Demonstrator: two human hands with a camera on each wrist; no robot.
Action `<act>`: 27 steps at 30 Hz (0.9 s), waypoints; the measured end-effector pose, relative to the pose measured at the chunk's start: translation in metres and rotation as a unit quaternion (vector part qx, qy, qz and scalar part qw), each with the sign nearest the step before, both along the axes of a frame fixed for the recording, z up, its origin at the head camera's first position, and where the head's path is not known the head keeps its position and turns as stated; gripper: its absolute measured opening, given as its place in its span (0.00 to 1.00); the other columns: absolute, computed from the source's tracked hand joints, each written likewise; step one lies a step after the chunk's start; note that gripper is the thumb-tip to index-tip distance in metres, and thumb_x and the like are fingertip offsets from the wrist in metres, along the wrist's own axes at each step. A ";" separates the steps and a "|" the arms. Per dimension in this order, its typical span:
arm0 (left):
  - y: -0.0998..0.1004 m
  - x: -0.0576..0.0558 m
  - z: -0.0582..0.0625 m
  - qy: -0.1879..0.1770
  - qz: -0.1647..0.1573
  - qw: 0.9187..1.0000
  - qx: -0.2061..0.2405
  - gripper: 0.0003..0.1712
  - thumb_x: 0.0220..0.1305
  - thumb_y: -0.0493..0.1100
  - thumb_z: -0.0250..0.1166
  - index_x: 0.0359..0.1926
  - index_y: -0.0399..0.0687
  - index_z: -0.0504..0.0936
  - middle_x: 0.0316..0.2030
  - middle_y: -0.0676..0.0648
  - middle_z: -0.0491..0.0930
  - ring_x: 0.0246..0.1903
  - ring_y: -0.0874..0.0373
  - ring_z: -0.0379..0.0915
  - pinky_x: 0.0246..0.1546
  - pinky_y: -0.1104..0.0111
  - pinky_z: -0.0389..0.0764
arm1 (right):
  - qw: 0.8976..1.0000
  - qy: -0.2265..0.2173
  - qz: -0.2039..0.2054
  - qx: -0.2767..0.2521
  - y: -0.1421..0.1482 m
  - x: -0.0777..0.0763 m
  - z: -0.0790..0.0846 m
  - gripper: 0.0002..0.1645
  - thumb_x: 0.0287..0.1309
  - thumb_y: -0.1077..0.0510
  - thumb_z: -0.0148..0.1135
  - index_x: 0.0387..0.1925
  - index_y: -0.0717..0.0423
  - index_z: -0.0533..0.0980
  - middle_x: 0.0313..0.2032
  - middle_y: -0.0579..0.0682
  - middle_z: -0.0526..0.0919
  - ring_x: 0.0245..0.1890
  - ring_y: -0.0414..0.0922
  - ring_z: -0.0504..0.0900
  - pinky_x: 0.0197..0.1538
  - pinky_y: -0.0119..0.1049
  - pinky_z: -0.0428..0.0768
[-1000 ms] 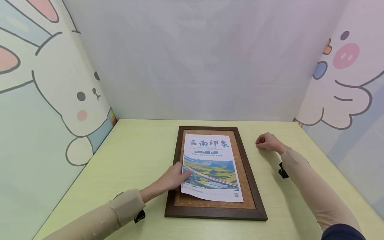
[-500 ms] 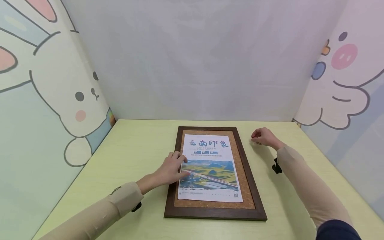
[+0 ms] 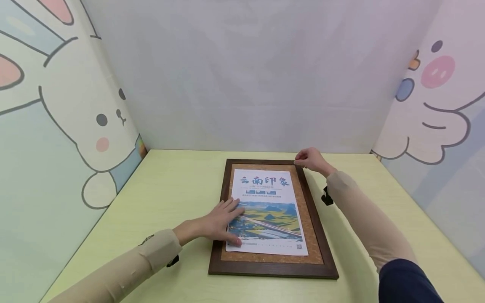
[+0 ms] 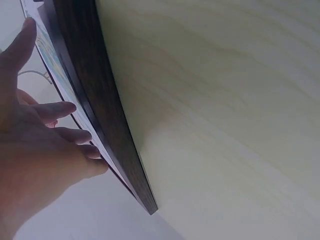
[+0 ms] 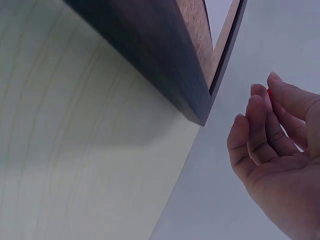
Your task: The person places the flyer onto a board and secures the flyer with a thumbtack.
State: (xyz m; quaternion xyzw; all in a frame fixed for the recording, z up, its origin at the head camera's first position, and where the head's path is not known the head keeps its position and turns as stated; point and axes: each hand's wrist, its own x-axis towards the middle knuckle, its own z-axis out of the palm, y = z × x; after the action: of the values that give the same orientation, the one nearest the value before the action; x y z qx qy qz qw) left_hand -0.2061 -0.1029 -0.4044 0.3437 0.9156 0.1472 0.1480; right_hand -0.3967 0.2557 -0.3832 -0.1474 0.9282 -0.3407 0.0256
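A printed poster [image 3: 270, 210] with a landscape picture and blue lettering lies on a cork board [image 3: 313, 248] in a dark wooden frame [image 3: 273, 269]. My left hand [image 3: 217, 221] rests with spread fingers on the poster's lower left side, reaching across the frame's left edge. At the far right corner of the frame, my right hand [image 3: 312, 161] is raised. In the right wrist view, its thumb and finger pinch a small red thing [image 5: 270, 92], mostly hidden between the fingertips.
The frame lies on a pale wood-grain table [image 3: 174, 181]. A plain light wall [image 3: 257, 84] stands behind the table. Side panels carry a cartoon rabbit [image 3: 94, 118] on the left and a cartoon bird [image 3: 435, 105] on the right.
My left hand has let go of the poster's left edge and now lies spread on it; the lifted lower corner has flattened. My right hand has moved left and away to the frame's far right corner.
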 end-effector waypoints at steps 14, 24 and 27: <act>-0.001 0.001 -0.005 -0.001 -0.003 1.000 -0.009 0.57 0.52 0.66 0.69 0.74 0.46 0.55 0.76 0.37 0.46 0.76 0.38 0.37 0.72 0.41 0.42 | 0.999 0.025 0.030 0.022 -0.056 -0.009 -0.013 0.10 0.60 0.60 0.64 0.40 0.63 0.81 0.37 0.59 0.84 0.34 0.49 0.79 0.38 0.37 0.78; -0.002 0.001 -0.006 -0.001 0.000 1.000 -0.007 0.56 0.51 0.66 0.69 0.74 0.46 0.56 0.76 0.38 0.46 0.76 0.41 0.38 0.72 0.42 0.41 | 0.998 0.013 0.051 0.025 -0.078 -0.010 -0.024 0.08 0.59 0.60 0.66 0.38 0.60 0.83 0.37 0.57 0.84 0.33 0.49 0.80 0.42 0.39 0.78; -0.003 0.001 -0.006 0.000 0.000 1.000 -0.007 0.56 0.51 0.66 0.69 0.74 0.46 0.56 0.76 0.38 0.46 0.76 0.41 0.38 0.72 0.42 0.41 | 0.998 0.010 0.051 0.035 -0.082 -0.010 -0.027 0.07 0.59 0.59 0.66 0.38 0.58 0.83 0.36 0.56 0.84 0.32 0.47 0.78 0.40 0.37 0.77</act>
State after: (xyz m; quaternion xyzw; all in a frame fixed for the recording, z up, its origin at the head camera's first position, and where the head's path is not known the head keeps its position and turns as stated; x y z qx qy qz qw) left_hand -0.2047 -0.1057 -0.4099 0.3424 0.9167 0.1411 0.1501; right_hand -0.4065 0.1735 -0.4100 -0.1968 0.9312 -0.3044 0.0387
